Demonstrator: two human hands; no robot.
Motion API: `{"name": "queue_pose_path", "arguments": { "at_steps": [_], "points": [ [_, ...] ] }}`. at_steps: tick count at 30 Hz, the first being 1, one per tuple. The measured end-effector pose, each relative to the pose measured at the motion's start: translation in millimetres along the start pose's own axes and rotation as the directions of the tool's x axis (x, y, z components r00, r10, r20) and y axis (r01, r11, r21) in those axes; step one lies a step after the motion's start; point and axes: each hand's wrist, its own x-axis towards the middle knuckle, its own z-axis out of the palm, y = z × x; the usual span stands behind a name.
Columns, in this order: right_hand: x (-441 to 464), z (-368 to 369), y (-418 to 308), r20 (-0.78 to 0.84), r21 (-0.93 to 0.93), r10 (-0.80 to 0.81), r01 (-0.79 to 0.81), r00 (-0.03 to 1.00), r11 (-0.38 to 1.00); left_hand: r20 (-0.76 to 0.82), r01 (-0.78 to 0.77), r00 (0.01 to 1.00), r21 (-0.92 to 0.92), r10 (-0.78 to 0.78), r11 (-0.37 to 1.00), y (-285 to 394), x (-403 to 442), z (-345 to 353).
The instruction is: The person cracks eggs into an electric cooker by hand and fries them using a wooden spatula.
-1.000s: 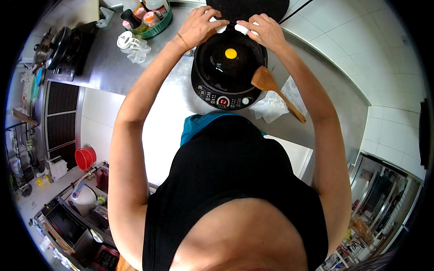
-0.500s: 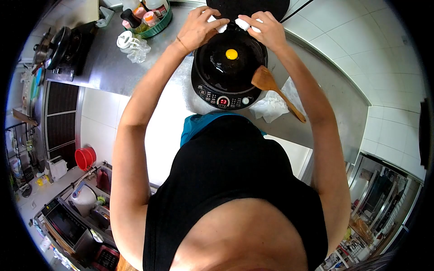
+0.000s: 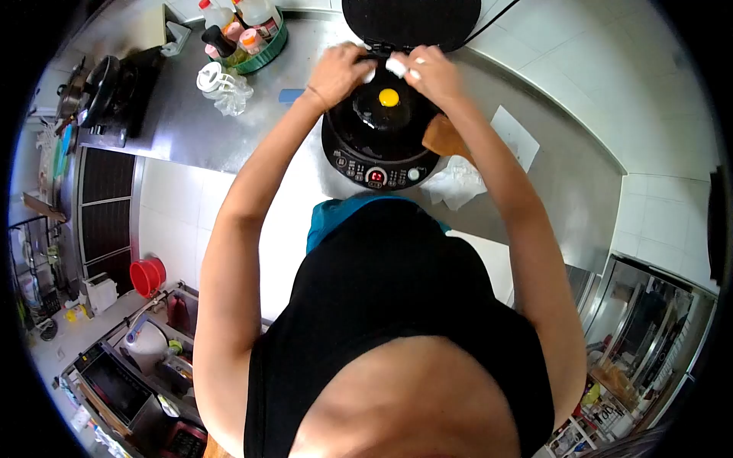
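Observation:
A raw egg with a round yellow yolk (image 3: 389, 98) lies on the black cooking plate of an electric griddle (image 3: 359, 131). Above the plate's far edge, my left hand (image 3: 334, 75) is closed on a piece of white eggshell (image 3: 369, 76), mostly hidden by the fingers. My right hand (image 3: 432, 76), slightly blurred, grips the other eggshell piece (image 3: 396, 67). The two hands are a short gap apart. A wooden spatula (image 3: 445, 137) rests its blade on the griddle's right rim; my right forearm covers its handle.
The griddle's black lid (image 3: 412, 21) stands raised behind. Crumpled white paper (image 3: 456, 183) and a flat white sheet (image 3: 515, 139) lie to the right. On the left of the steel counter are a green tray (image 3: 263, 58) of bottles and a white-lidded container (image 3: 211, 77) in plastic.
Both hands have come closer together and lower over the plate, each with its eggshell piece. My right forearm now covers the spatula handle. The view has shifted slightly.

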Motion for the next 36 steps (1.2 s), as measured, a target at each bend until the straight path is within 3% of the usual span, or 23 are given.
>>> {"name": "queue_pose_path", "arguments": {
  "at_steps": [1, 3, 5, 7, 8, 11, 12, 13, 15, 16, 17, 19, 20, 22, 23, 24, 27, 28, 29, 31, 33, 35, 36],
  "points": [
    [-8.4, 8.3, -4.2, 0.211, 0.006, -0.038, 0.037, 0.977, 0.999, 0.144, -0.103, 0.985, 0.031, 0.098, 0.994, -1.6, -12.1, 23.9],
    [-20.4, 28.2, -2.0, 0.237, -0.059, -0.017, 0.032, 0.971, 0.998, 0.078, -0.068, 0.995, 0.073, 0.062, 0.995, -1.4, -19.1, 41.5],
    [-13.6, 12.6, 0.2, -0.006, 0.043, -0.028, 0.028, 1.0, 0.999, -0.004, -0.009, 1.0, -0.057, 0.008, 0.998, 1.9, -0.3, 13.2],
    [-6.4, -10.9, -2.3, -0.065, -0.032, 0.027, -0.03, 0.997, 0.999, -0.129, -0.027, 0.991, -0.045, 0.021, 0.999, 7.1, 10.9, -16.8],
    [-4.7, -24.9, -0.5, -0.191, 0.037, 0.0, 0.008, 0.982, 0.999, -0.184, -0.042, 0.982, -0.009, 0.04, 0.999, 12.2, 16.6, -38.4],
    [-3.2, -28.1, -1.4, -0.288, 0.064, 0.088, -0.073, 0.954, 0.995, -0.251, 0.006, 0.968, 0.018, -0.001, 1.0, 11.0, 14.3, -36.8],
    [-10.6, -18.0, -5.9, -0.151, 0.05, 0.103, -0.096, 0.983, 0.994, -0.156, 0.015, 0.988, 0.025, -0.011, 1.0, 8.2, 7.3, -18.2],
    [-19.0, -1.7, -5.7, 0.079, 0.01, 0.036, -0.037, 0.996, 0.999, 0.074, -0.069, 0.995, -0.015, 0.07, 0.998, 0.9, -3.7, 9.2],
    [-38.0, 21.6, 0.7, 0.301, 0.019, -0.024, 0.019, 0.953, 1.0, 0.181, -0.241, 0.958, 0.096, 0.221, 0.966, 5.9, -23.9, 36.5],
    [-36.2, 19.4, -4.4, 0.285, -0.029, 0.1, -0.096, 0.953, 0.995, 0.101, -0.184, 0.979, 0.063, 0.177, 0.981, 8.3, -20.8, 32.6],
    [-33.1, 17.5, -1.4, 0.126, 0.003, 0.055, -0.056, 0.99, 0.998, 0.025, -0.132, 0.991, 0.023, 0.132, 0.991, 8.9, -17.9, 28.8],
    [-9.6, -19.6, -14.1, 0.146, -0.147, 0.217, -0.196, 0.965, 0.97, -0.011, -0.086, 0.996, 0.007, 0.086, 0.996, 8.0, -1.9, 0.6],
    [-15.9, -17.5, 1.1, -0.08, -0.019, 0.045, -0.047, 0.996, 0.999, -0.087, -0.058, 0.995, -0.014, 0.056, 0.998, 20.0, 0.6, -21.3],
    [-8.9, -31.1, -1.5, -0.216, 0.068, 0.085, -0.072, 0.973, 0.995, -0.227, -0.014, 0.974, -0.033, 0.006, 0.999, 19.0, 10.5, -42.0],
    [-7.8, -31.9, -5.3, -0.225, 0.11, 0.118, -0.095, 0.967, 0.989, -0.173, -0.019, 0.985, -0.003, 0.018, 1.0, 9.6, 15.3, -37.6],
    [-11.1, -19.5, -4.9, -0.12, 0.059, 0.077, -0.07, 0.99, 0.996, -0.108, -0.017, 0.994, 0.016, 0.018, 1.0, 5.4, 12.1, -25.8],
    [-31.0, 14.4, 2.8, 0.323, -0.062, -0.011, 0.033, 0.946, 0.998, 0.046, -0.067, 0.997, 0.046, 0.065, 0.997, 19.4, -26.4, 18.6],
    [-27.3, 7.2, -4.0, 0.309, -0.055, 0.064, -0.049, 0.949, 0.997, 0.063, -0.117, 0.992, 0.094, 0.111, 0.989, 8.9, -11.3, 12.5],
    [-24.6, 8.3, -1.2, 0.175, 0.024, 0.05, -0.055, 0.983, 0.998, -0.059, -0.059, 0.996, 0.038, 0.061, 0.998, 8.9, -10.3, 6.0],
    [-9.2, -7.3, -4.1, 0.012, -0.051, 0.125, -0.124, 0.992, 0.991, -0.117, 0.017, 0.993, 0.082, -0.008, 0.996, 8.3, 2.9, -24.2],
    [-9.8, -31.8, -8.1, -0.224, 0.185, 0.162, -0.122, 0.961, 0.975, -0.312, 0.041, 0.95, 0.031, -0.03, 0.999, 20.3, 9.2, -50.1],
    [-8.1, -17.7, -10.9, -0.156, 0.15, 0.184, -0.161, 0.97, 0.975, -0.282, 0.089, 0.956, 0.009, -0.083, 0.996, 14.8, 2.2, -33.4],
    [-11.4, -3.7, -9.8, 0.039, 0.07, 0.118, -0.121, 0.992, 0.99, -0.064, 0.081, 0.995, 0.036, -0.079, 0.996, 11.2, -5.0, -10.2]
  ]
}}
